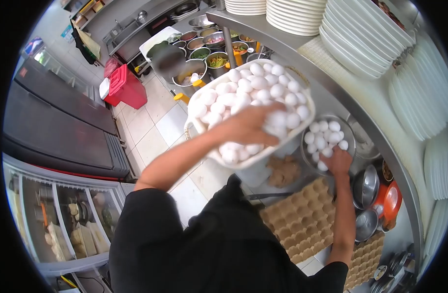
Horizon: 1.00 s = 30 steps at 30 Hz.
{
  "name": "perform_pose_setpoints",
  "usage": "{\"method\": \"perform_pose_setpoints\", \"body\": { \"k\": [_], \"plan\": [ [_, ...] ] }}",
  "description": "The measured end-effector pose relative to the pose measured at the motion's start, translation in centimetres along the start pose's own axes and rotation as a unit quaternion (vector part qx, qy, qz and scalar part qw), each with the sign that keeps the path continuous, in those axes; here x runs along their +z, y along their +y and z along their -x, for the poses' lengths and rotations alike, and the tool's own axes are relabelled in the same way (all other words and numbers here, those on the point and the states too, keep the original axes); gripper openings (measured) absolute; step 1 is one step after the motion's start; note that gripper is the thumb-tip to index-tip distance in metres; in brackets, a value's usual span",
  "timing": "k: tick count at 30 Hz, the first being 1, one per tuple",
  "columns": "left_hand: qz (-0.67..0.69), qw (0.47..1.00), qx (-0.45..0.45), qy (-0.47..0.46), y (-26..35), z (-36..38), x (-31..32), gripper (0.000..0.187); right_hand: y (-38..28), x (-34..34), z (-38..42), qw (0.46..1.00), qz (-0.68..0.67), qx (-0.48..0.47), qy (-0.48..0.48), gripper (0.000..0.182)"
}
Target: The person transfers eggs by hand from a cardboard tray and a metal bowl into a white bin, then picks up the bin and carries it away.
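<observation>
A white handled basket [248, 161] is heaped with white eggs [257, 82]. Over its right side reaches my left hand [255, 124], blurred by motion, with the fingers curled around a few eggs [278, 120]. To the right of the basket, a metal bowl [350, 131] holds several more eggs [320, 142]. My right hand [339, 161] is down in that bowl, its fingertips closed on an egg [327, 152] there.
Cardboard egg trays [302, 219] lie below the bowl, beside a lump of ginger [282, 171]. Metal bowls [365, 188] stand at right, under a shelf with stacked white plates [353, 44]. Pots of cut vegetables [217, 60] fill the back counter. An open chiller [67, 215] is at left.
</observation>
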<state>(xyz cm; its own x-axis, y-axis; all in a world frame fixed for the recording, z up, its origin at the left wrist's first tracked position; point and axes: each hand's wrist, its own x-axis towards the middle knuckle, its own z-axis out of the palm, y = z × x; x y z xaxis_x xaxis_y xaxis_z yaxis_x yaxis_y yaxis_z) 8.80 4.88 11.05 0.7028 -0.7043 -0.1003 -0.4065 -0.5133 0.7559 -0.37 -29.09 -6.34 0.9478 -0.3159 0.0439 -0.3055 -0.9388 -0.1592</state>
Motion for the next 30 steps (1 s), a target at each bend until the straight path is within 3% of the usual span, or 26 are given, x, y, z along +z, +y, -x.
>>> {"method": "perform_pose_setpoints", "body": {
  "k": [2,6,7,10,12,14,18,21,27,30],
  "plan": [
    [-0.050,0.997,-0.029,0.058,-4.5,0.9,-4.0,0.077,0.5,0.0,-0.3,0.999,-0.026,0.023,0.004,0.057],
    [-0.100,0.990,-0.099,-0.016,-10.3,-1.2,-11.0,0.076,-0.1,-1.0,-0.4,0.959,-0.243,0.140,0.032,0.055],
    [-0.147,0.986,-0.076,-0.038,-10.6,-2.0,-12.0,0.074,-0.5,-1.0,-0.6,0.938,-0.316,0.138,0.028,0.043],
    [-0.174,0.977,-0.035,-0.119,-13.3,-5.8,-13.2,0.073,-4.3,-3.9,-0.9,0.864,-0.494,0.094,0.022,0.032],
    [-0.192,0.968,-0.061,-0.152,-13.9,-7.2,-13.4,0.072,-9.7,-7.6,-0.6,0.844,-0.532,0.062,-0.015,0.028],
    [-0.200,0.964,-0.057,-0.169,-14.7,-8.3,-13.5,0.070,-15.1,-9.7,-0.6,0.861,-0.506,-0.036,-0.023,0.036],
    [-0.180,0.971,0.013,-0.159,-16.4,-8.7,-13.8,0.066,-25.6,-11.9,-0.9,0.932,-0.341,-0.108,-0.060,0.057],
    [-0.145,0.983,0.015,-0.109,-15.6,-7.1,-14.3,0.060,-30.5,-9.2,-2.3,0.956,-0.204,-0.205,-0.051,0.052],
    [-0.017,0.999,0.016,0.045,-18.1,-2.4,-17.1,0.042,-33.8,-6.8,-3.8,0.971,-0.109,-0.202,-0.065,0.050],
    [0.099,0.988,-0.023,0.120,-21.1,-0.1,-15.8,0.041,-33.0,-6.3,-4.2,0.937,-0.318,-0.131,-0.065,0.041]
  ]
}}
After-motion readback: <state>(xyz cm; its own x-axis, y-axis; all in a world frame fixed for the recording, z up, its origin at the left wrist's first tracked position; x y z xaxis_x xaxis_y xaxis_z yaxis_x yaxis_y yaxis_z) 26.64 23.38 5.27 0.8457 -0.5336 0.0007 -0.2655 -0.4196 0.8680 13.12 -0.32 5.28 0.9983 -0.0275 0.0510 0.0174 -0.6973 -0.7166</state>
